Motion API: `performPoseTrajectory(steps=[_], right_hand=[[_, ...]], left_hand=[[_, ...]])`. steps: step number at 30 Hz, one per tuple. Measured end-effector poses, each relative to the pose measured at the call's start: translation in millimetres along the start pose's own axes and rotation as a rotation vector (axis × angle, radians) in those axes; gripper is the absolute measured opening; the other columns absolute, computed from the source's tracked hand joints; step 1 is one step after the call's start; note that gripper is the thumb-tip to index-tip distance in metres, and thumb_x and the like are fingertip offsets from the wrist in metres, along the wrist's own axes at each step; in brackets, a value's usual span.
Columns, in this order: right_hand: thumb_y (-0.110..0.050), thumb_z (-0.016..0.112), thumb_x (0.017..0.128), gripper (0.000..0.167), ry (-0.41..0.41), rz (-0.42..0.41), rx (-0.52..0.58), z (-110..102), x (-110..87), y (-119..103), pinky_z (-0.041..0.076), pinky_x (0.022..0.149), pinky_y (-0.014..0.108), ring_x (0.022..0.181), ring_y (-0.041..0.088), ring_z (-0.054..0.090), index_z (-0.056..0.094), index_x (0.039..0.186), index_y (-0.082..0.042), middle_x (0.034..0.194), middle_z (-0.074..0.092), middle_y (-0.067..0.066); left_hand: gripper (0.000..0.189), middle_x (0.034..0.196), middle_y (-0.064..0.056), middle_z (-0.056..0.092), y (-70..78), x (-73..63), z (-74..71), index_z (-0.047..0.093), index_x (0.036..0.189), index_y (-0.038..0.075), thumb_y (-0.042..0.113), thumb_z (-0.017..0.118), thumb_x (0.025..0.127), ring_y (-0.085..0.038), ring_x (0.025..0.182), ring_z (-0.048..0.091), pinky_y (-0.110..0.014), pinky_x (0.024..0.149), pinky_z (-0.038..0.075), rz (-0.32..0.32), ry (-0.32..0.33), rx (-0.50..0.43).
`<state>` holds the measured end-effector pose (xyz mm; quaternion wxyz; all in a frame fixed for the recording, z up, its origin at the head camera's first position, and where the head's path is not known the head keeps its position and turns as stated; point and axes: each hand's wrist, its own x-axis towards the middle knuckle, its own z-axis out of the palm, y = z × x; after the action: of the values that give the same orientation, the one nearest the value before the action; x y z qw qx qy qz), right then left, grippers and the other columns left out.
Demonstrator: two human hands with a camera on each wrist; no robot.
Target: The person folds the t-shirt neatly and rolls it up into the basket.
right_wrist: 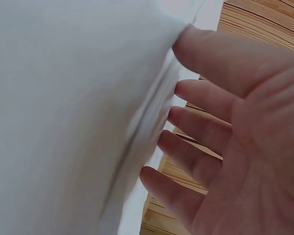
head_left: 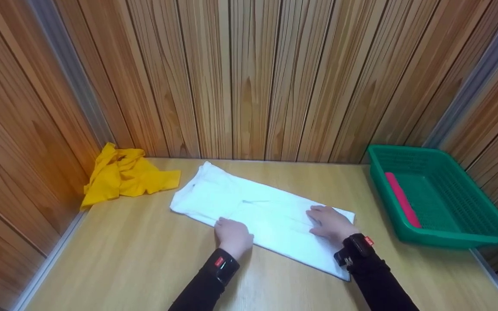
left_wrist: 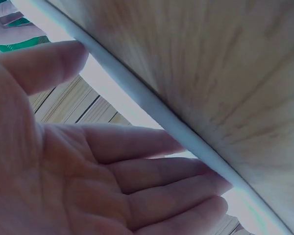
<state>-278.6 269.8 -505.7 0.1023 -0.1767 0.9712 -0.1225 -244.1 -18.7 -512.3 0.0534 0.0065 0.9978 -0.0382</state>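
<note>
A white garment (head_left: 266,209), folded into a long flat strip, lies slantwise on the table with a few creases in its top. My left hand (head_left: 234,236) is at its near edge, left of the middle. In the left wrist view the fingers (left_wrist: 157,174) are fairly straight, and their tips touch the white edge, with the thumb apart from them. On the right part of the garment rests my right hand (head_left: 330,222), fingers spread. The right wrist view shows its fingertips (right_wrist: 169,139) touching the white fabric beside a fold.
A crumpled yellow cloth (head_left: 123,175) lies at the back left, against the wooden wall (head_left: 253,86). At the right stands a green plastic basket (head_left: 456,239) with a long pinkish-red thing (head_left: 403,201) along its left inner side. Bare wooden tabletop (head_left: 123,255) shows in front.
</note>
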Motion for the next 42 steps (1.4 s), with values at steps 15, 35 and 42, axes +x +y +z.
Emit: performPoseTrajectory(steps=[15, 35, 42], right_hand=[[-0.025, 0.068, 0.093, 0.054, 0.053, 0.111, 0.066, 6, -6.4, -5, 0.029, 0.11, 0.057, 0.138, 0.039, 0.037, 0.053, 0.143, -0.01, 0.147, 0.047, 0.017], [-0.02, 0.077, 0.084, 0.037, 0.126, 0.045, 0.091, 7, -11.8, -19, 0.045, 0.097, 0.048, 0.11, 0.028, 0.058, 0.07, 0.119, -0.01, 0.116, 0.063, 0.007], [-0.022, 0.077, 0.086, 0.037, 0.106, 0.045, 0.118, 5, -13.2, -26, 0.044, 0.1, 0.049, 0.117, 0.031, 0.057, 0.07, 0.12, -0.011, 0.121, 0.063, 0.008]], left_hand=[[0.069, 0.135, -0.033, 0.052, -27.1, 30.9, -1.4, 0.063, 0.122, -0.009, 0.052, 0.06, 0.092, -0.048, 0.132, 0.042, -0.052, 0.11, 0.032, 0.157, 0.055, -0.109], [0.073, 0.15, -0.036, 0.03, -58.5, 62.9, -4.1, 0.046, 0.138, -0.013, 0.039, 0.064, 0.091, -0.046, 0.142, 0.027, -0.055, 0.113, 0.024, 0.228, -0.026, -0.337], [0.072, 0.152, -0.036, 0.025, -62.1, 66.1, -4.8, 0.041, 0.141, -0.013, 0.035, 0.062, 0.092, -0.047, 0.143, 0.022, -0.056, 0.114, 0.02, 0.224, -0.043, -0.384]])
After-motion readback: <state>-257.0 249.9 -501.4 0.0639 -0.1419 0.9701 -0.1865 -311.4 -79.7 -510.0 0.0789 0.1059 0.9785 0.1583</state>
